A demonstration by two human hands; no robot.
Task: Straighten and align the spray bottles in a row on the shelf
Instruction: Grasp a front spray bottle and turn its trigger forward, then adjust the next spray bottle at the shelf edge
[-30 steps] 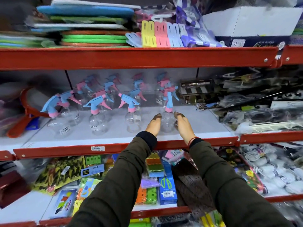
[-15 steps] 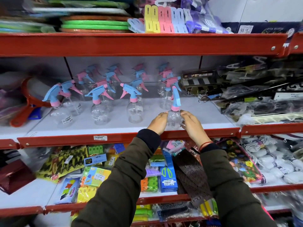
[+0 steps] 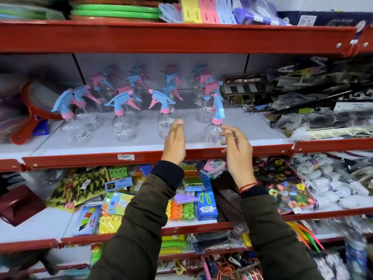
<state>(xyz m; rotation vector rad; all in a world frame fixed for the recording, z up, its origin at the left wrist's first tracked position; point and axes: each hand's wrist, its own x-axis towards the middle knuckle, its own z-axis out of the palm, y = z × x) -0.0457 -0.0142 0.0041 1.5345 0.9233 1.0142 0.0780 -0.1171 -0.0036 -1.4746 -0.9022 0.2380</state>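
Half a second ago both my hands were wrapped around the clear plastic spray bottle with the blue trigger and pink collar (image 3: 215, 128); now I have let go and drawn them back a little. My left hand (image 3: 175, 142) is flat and open, fingers together, empty, to the left of that bottle and apart from it. My right hand (image 3: 236, 147) is loosely open, fingers curled, holding nothing, its fingertips (image 3: 227, 131) just beside the bottle's right shoulder; whether they touch I cannot tell. The bottle stands upright near the front edge of the red-edged white shelf (image 3: 252, 147), at the right end of the front row of matching spray bottles (image 3: 123, 120).
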